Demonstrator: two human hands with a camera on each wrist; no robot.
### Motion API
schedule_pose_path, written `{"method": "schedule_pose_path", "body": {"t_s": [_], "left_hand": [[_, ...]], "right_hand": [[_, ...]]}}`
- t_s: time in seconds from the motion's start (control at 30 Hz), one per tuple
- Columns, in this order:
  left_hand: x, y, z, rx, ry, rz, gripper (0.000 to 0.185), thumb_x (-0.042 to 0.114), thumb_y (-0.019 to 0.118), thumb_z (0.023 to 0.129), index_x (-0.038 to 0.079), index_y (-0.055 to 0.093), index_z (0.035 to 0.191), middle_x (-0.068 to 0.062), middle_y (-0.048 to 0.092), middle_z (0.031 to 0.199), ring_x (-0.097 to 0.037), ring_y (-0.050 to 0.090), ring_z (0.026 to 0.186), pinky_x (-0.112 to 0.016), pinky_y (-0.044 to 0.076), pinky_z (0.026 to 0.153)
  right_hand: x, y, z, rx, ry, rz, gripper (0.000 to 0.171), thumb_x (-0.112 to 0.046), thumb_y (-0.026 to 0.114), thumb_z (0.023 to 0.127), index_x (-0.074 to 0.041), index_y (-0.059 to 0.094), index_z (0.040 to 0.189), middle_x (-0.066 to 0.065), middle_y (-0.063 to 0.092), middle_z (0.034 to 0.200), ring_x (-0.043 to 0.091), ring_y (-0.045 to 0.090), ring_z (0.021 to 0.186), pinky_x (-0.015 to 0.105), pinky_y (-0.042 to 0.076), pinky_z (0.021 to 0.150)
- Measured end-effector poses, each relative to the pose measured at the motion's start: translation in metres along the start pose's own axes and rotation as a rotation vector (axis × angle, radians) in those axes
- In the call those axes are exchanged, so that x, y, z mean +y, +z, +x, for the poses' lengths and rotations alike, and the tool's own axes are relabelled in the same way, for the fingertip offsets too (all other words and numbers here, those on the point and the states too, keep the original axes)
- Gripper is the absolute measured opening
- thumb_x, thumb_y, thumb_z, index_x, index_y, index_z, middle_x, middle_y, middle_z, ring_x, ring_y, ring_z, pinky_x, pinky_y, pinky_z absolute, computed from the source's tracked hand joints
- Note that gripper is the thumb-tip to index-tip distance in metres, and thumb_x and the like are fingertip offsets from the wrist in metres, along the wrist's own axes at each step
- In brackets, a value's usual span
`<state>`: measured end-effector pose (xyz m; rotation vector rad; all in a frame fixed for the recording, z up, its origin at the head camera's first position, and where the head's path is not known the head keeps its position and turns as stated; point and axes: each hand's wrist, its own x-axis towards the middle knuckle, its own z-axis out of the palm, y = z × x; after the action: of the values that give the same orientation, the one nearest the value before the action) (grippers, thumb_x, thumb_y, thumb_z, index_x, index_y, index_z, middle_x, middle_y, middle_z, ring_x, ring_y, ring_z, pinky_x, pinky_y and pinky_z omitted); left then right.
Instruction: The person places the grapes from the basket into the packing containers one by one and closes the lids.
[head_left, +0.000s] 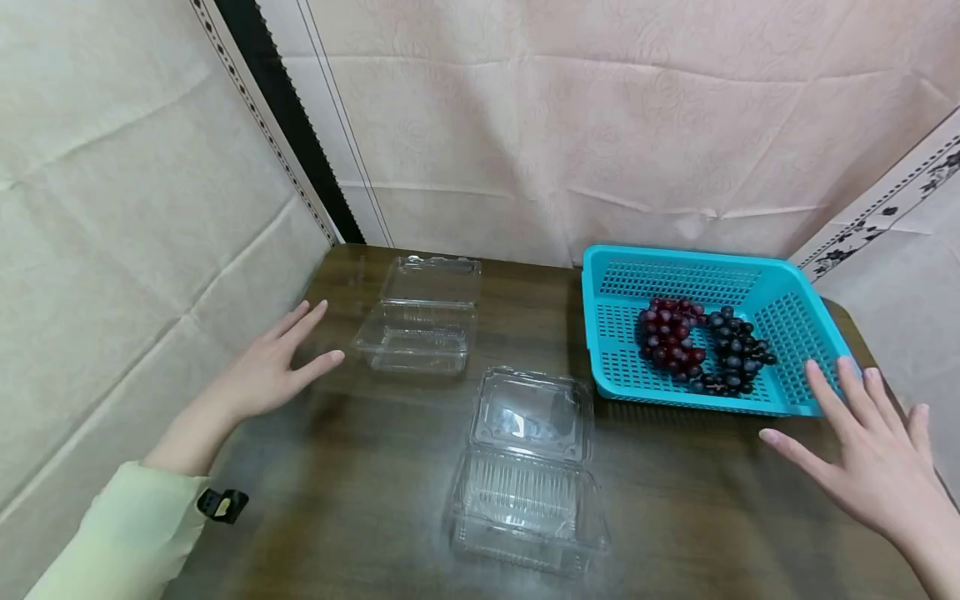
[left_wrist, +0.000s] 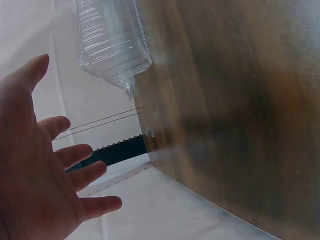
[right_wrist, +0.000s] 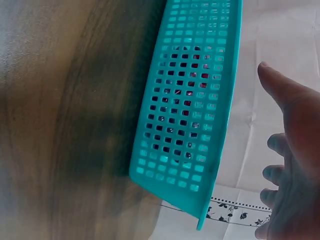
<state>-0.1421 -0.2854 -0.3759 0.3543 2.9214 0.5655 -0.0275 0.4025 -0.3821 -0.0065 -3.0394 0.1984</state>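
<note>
My left hand [head_left: 262, 371], fingers spread, hovers over the table's left side and holds nothing. Nearest to it is a clear plastic clamshell box [head_left: 420, 333] with its lid folded back; part of that box [left_wrist: 112, 45] shows in the left wrist view. My right hand [head_left: 873, 450] is spread near the front right corner of a turquoise basket [head_left: 697, 404], also holding nothing. Inside the basket lie red grapes [head_left: 667, 333] and black grapes [head_left: 738, 350]. In the right wrist view the basket's slotted wall [right_wrist: 175, 170] partly hides the grapes. A second clamshell box [head_left: 528, 492], lid back, stands at front centre.
The dark wooden table [head_left: 360, 492] ends at the back against a pale cloth [head_left: 525, 150]. More cloth [head_left: 135, 208] hangs along the left side. A black gap [head_left: 288, 108] runs between the cloths. A black device [head_left: 222, 505] sits at the left sleeve.
</note>
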Motion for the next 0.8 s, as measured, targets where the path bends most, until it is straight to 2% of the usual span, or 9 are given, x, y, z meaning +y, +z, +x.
{"method": "schedule_pose_path", "body": {"t_s": [0.27, 0.47, 0.57, 0.63, 0.8], "left_hand": [[0.004, -0.008, 0.026, -0.081, -0.014, -0.101, 0.091, 0.068, 0.049, 0.106, 0.022, 0.008, 0.174, -0.017, 0.011, 0.178, -0.05, 0.015, 0.16, -0.081, 0.019, 0.123], [0.005, -0.012, 0.044, -0.13, -0.034, -0.197, 0.093, 0.066, 0.048, 0.107, 0.014, 0.008, 0.173, -0.021, 0.016, 0.176, -0.05, 0.019, 0.159, -0.075, 0.022, 0.125], [0.004, -0.013, 0.049, -0.153, -0.059, -0.243, 0.095, 0.067, 0.048, 0.107, 0.011, 0.009, 0.173, -0.025, 0.021, 0.174, -0.051, 0.024, 0.157, -0.074, 0.026, 0.124], [0.004, -0.013, 0.051, -0.171, -0.079, -0.29, 0.096, 0.067, 0.05, 0.106, 0.01, 0.011, 0.173, -0.027, 0.023, 0.173, -0.051, 0.033, 0.154, -0.072, 0.035, 0.122], [0.003, -0.011, 0.054, -0.228, -0.133, -0.56, 0.094, 0.055, 0.059, 0.108, 0.005, 0.011, 0.171, -0.029, 0.025, 0.171, -0.049, 0.044, 0.148, -0.061, 0.053, 0.112]], "right_hand": [[-0.008, -0.004, 0.01, 0.0, -0.052, 0.041, 0.112, -0.062, 0.073, 0.096, -0.019, 0.004, 0.173, 0.019, -0.01, 0.176, 0.038, -0.021, 0.161, 0.071, -0.03, 0.117], [-0.015, -0.008, 0.015, 0.005, -0.092, 0.062, 0.111, -0.059, 0.074, 0.096, -0.018, 0.006, 0.173, 0.021, -0.008, 0.176, 0.038, -0.018, 0.162, 0.073, -0.029, 0.118], [-0.019, -0.01, 0.018, 0.012, -0.114, 0.077, 0.11, -0.057, 0.075, 0.096, -0.017, 0.007, 0.173, 0.023, -0.005, 0.176, 0.04, -0.016, 0.162, 0.073, -0.027, 0.119], [-0.02, -0.011, 0.019, 0.016, -0.128, 0.09, 0.109, -0.056, 0.075, 0.096, -0.016, 0.008, 0.173, 0.024, -0.003, 0.176, 0.041, -0.015, 0.162, 0.073, -0.026, 0.12], [-0.026, -0.011, 0.022, 0.002, -0.154, 0.14, 0.108, -0.05, 0.077, 0.097, -0.015, 0.009, 0.173, 0.025, -0.002, 0.176, 0.041, -0.014, 0.162, 0.072, -0.026, 0.12]]}}
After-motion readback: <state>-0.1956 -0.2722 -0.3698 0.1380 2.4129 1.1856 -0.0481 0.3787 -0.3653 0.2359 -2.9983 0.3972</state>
